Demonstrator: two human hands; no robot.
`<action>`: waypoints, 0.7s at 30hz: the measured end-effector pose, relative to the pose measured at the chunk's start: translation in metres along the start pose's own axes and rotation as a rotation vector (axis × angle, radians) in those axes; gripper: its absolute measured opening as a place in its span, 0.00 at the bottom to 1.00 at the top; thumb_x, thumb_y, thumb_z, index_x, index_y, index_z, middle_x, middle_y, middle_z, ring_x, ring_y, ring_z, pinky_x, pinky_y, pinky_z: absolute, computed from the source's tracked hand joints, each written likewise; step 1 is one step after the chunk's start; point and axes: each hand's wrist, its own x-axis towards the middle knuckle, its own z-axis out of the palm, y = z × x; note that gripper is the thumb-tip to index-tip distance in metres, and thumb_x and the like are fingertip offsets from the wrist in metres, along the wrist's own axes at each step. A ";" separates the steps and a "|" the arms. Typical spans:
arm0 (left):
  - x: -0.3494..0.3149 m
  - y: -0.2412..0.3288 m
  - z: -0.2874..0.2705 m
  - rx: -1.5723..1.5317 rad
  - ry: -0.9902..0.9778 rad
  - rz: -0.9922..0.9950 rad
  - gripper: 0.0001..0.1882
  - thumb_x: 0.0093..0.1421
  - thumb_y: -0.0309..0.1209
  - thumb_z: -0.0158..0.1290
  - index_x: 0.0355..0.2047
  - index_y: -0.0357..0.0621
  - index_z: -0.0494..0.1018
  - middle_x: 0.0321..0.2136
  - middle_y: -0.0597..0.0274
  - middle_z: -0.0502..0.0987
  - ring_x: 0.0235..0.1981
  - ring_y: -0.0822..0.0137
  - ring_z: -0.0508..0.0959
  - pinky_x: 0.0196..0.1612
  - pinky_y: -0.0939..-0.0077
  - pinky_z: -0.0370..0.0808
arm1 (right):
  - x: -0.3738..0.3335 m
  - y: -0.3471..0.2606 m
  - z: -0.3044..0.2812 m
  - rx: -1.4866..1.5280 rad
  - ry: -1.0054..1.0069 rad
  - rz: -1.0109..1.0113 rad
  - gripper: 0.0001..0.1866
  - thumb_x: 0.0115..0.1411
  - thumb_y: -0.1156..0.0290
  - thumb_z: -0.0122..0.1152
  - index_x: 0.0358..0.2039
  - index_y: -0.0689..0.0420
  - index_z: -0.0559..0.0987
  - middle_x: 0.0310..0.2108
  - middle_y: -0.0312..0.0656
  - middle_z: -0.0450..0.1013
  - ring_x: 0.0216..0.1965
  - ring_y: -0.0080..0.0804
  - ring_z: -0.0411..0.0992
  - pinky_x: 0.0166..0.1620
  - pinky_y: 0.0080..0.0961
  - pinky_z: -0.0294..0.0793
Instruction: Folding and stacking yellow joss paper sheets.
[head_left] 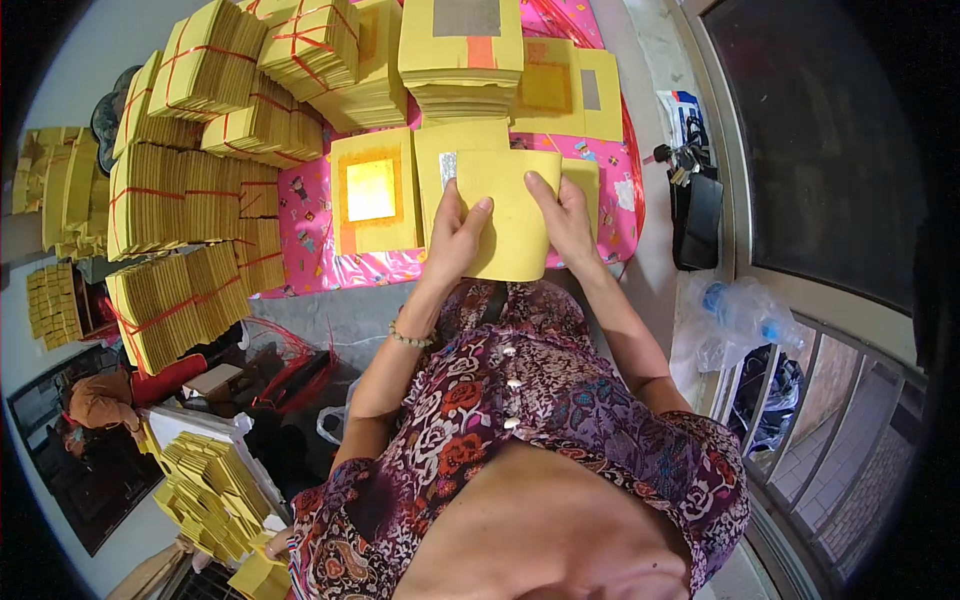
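Both my hands hold a yellow joss paper bundle [515,225] upright above the table's near edge. My left hand [458,232] grips its left side, thumb lying on the front face. My right hand [566,218] grips the right side, its thumb near the top corner. How many sheets are in the bundle cannot be made out. Close by on the left lies joss paper with a gold foil square [372,190] in an orange border. A silver foil edge [448,166] shows behind the bundle. Beyond it stands a tall stack of joss paper [462,75].
Red-tied joss paper bundles [175,200] are piled high on the left of the pink patterned tablecloth [310,235]. Keys [685,160], a dark phone [703,215] and plastic bottles [745,308] lie along the right ledge. More yellow paper [205,490] sits lower left, beside another person's hand [278,545].
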 end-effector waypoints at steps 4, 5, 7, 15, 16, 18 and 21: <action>0.013 0.000 -0.005 -0.017 0.034 -0.158 0.21 0.63 0.26 0.47 0.55 0.33 0.59 0.48 0.55 0.72 0.47 0.67 0.72 0.49 0.75 0.69 | 0.016 0.016 -0.007 -0.074 0.044 0.099 0.21 0.62 0.55 0.55 0.36 0.65 0.77 0.27 0.37 0.75 0.27 0.17 0.71 0.31 0.18 0.71; 0.018 -0.001 -0.006 -0.024 0.033 -0.200 0.20 0.63 0.26 0.47 0.54 0.33 0.60 0.47 0.55 0.72 0.47 0.67 0.73 0.48 0.75 0.70 | 0.020 0.015 -0.008 -0.072 0.043 0.105 0.21 0.62 0.55 0.55 0.36 0.65 0.77 0.27 0.37 0.75 0.27 0.17 0.71 0.31 0.18 0.71; 0.025 -0.008 -0.010 -0.079 0.047 -0.189 0.17 0.62 0.27 0.49 0.50 0.34 0.63 0.43 0.56 0.74 0.43 0.68 0.74 0.45 0.76 0.71 | 0.027 0.013 -0.007 -0.077 0.011 0.162 0.21 0.61 0.55 0.55 0.35 0.65 0.78 0.27 0.37 0.76 0.27 0.18 0.71 0.31 0.19 0.71; 0.038 -0.026 -0.019 -0.105 0.069 -0.387 0.13 0.62 0.25 0.48 0.46 0.32 0.65 0.39 0.56 0.74 0.40 0.69 0.74 0.43 0.77 0.72 | 0.044 0.040 -0.015 -0.120 0.007 0.289 0.20 0.62 0.57 0.54 0.38 0.65 0.78 0.31 0.38 0.76 0.31 0.20 0.72 0.35 0.19 0.71; 0.038 -0.028 -0.019 -0.091 0.065 -0.384 0.13 0.62 0.25 0.48 0.46 0.32 0.65 0.40 0.56 0.74 0.40 0.68 0.74 0.43 0.77 0.72 | 0.044 0.044 -0.015 -0.078 0.018 0.242 0.21 0.62 0.57 0.54 0.39 0.65 0.77 0.32 0.39 0.76 0.33 0.20 0.72 0.36 0.19 0.71; 0.037 -0.031 -0.019 -0.083 0.062 -0.388 0.14 0.62 0.25 0.48 0.47 0.32 0.65 0.40 0.56 0.74 0.40 0.68 0.74 0.43 0.76 0.72 | 0.044 0.049 -0.015 -0.037 0.032 0.196 0.21 0.62 0.57 0.54 0.41 0.65 0.77 0.33 0.39 0.76 0.34 0.20 0.72 0.38 0.20 0.71; 0.035 -0.036 -0.022 -0.046 0.069 -0.383 0.14 0.63 0.26 0.48 0.48 0.33 0.65 0.40 0.56 0.74 0.41 0.67 0.75 0.43 0.75 0.73 | 0.043 0.045 -0.016 -0.093 -0.008 0.222 0.21 0.62 0.57 0.54 0.44 0.64 0.76 0.36 0.39 0.76 0.36 0.21 0.71 0.40 0.20 0.70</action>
